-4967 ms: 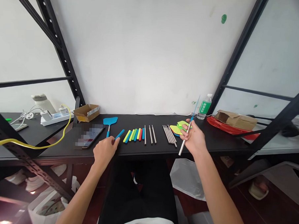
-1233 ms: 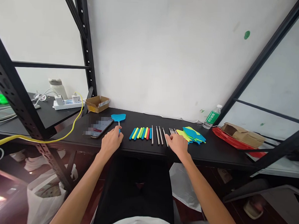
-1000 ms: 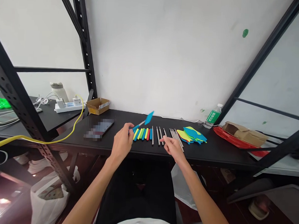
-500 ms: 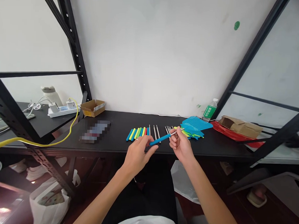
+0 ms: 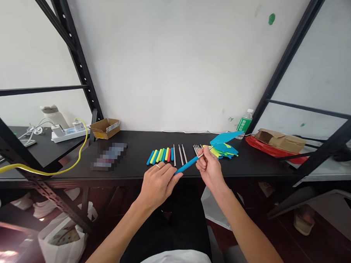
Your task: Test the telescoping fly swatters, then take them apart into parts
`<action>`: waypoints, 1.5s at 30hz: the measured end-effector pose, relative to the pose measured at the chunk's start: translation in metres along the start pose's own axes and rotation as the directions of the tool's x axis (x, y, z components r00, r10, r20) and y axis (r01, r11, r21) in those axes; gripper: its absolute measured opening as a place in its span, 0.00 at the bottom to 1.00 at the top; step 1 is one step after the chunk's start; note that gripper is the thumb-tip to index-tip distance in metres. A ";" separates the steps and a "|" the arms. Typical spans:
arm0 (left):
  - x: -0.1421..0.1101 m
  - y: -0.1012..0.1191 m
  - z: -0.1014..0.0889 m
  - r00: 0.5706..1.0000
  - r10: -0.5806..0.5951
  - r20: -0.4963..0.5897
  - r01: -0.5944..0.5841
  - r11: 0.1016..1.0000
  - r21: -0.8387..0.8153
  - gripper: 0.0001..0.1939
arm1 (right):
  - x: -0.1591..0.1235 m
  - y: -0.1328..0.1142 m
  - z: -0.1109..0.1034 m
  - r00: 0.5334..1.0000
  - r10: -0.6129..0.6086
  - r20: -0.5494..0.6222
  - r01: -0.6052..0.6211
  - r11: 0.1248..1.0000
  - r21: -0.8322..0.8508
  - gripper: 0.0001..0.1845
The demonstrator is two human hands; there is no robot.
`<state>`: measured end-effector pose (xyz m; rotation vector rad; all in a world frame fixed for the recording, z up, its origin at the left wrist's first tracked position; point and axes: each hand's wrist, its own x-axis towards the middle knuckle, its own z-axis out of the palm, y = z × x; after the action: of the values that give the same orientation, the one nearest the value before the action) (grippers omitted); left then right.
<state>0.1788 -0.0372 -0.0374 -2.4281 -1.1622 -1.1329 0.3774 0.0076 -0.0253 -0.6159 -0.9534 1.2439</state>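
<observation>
A fly swatter with a blue handle (image 5: 189,165), a thin metal rod and a blue mesh head (image 5: 226,137) is held slantwise above the table's front edge. My left hand (image 5: 158,187) is closed round the handle's lower end. With its fingers pinched, my right hand (image 5: 211,170) grips the metal rod just below the head. Beyond my left hand lies a row of coloured handles (image 5: 160,155) in blue, yellow, green and red. Beside them are bare metal rods (image 5: 183,155), with more rods (image 5: 196,149) by my right hand. Loose blue and yellow-green swatter heads (image 5: 228,151) are piled behind it.
An open cardboard box (image 5: 105,129) and a blurred flat item (image 5: 109,156) are at the left. A green-labelled bottle (image 5: 244,125) stands back right, near a red bag (image 5: 264,148) and brown packaging (image 5: 281,142). A yellow cable (image 5: 75,162) crosses the left shelf post.
The swatter head has turned from its broad face to a narrower, tilted view. My left hand has closed further round the handle's end. The camera view has shifted slightly.
</observation>
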 end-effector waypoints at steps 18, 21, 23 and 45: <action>0.010 0.039 0.009 0.769 -0.320 0.553 0.576 -0.028 -0.817 0.27 | -0.005 -0.019 0.006 0.989 -0.146 -0.009 0.146 0.989 0.023 0.24; 0.012 0.044 0.003 0.686 -0.239 0.687 0.642 -0.246 -0.726 0.27 | 0.000 -0.025 -0.001 0.986 -0.165 -0.030 0.166 0.986 0.013 0.23; 0.012 0.044 -0.001 0.653 -0.201 0.730 0.672 -0.291 -0.682 0.26 | 0.006 -0.032 -0.012 0.981 -0.186 -0.057 0.189 0.980 0.054 0.22; -0.021 -0.113 0.012 0.689 -0.723 0.052 0.654 0.651 0.385 0.19 | 0.038 -0.030 -0.064 0.994 0.031 -0.104 -0.027 0.999 0.036 0.23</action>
<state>0.0940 0.0312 -0.0747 -1.8702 -2.2757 -0.7282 0.4493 0.0432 -0.0226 -0.6635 -0.8368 1.2387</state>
